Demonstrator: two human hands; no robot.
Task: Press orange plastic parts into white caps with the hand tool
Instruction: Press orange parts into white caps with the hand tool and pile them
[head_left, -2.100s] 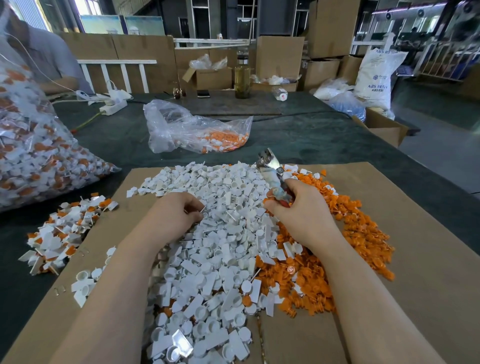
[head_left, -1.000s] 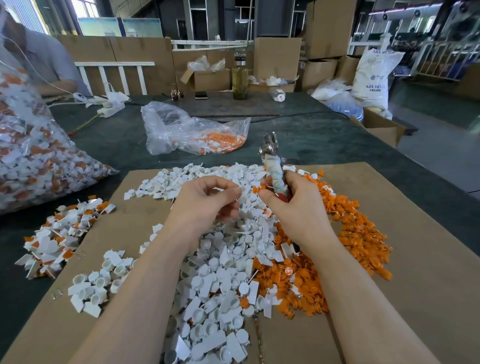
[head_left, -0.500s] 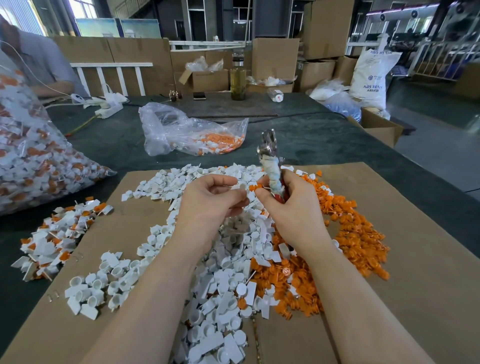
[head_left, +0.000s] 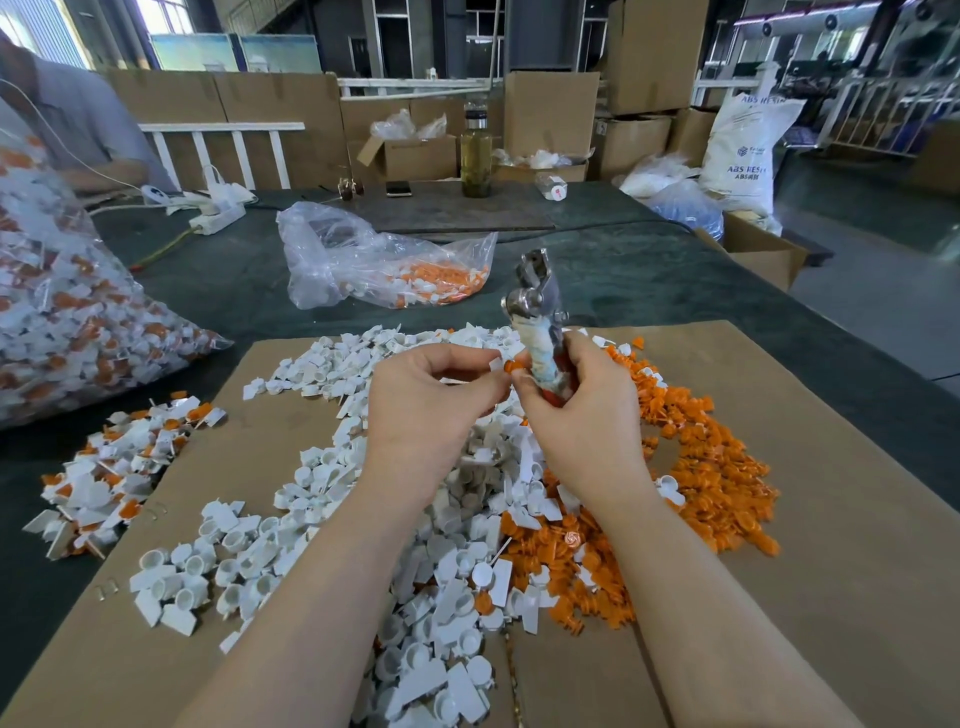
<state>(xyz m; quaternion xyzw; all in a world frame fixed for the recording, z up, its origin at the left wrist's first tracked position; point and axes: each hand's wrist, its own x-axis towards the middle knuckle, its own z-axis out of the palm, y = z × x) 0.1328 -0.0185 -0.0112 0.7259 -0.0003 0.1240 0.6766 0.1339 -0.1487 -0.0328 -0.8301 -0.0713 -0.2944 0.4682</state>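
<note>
I had my left hand (head_left: 431, 400) pinching a white cap (head_left: 497, 365) against an orange part (head_left: 514, 367), above the piles on the tabletop (head_left: 649, 291). My right hand (head_left: 587, 410) gripped the hand tool (head_left: 540, 322) upright. Seating seemed underway; next, I judged, the pair needed placing in the tool's head.

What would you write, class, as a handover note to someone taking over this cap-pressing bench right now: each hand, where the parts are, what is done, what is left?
Left hand: pinches a white cap with an orange part at its fingers, raised over the piles.
Right hand: grips the tool, head pointing up.
Parts: white caps heaped mid-cardboard, orange parts heaped to the right.
Done: assembled pieces lie in a pile at the left; more fill the big bag.
Left: press the held pair, then work through both heaps.
</note>
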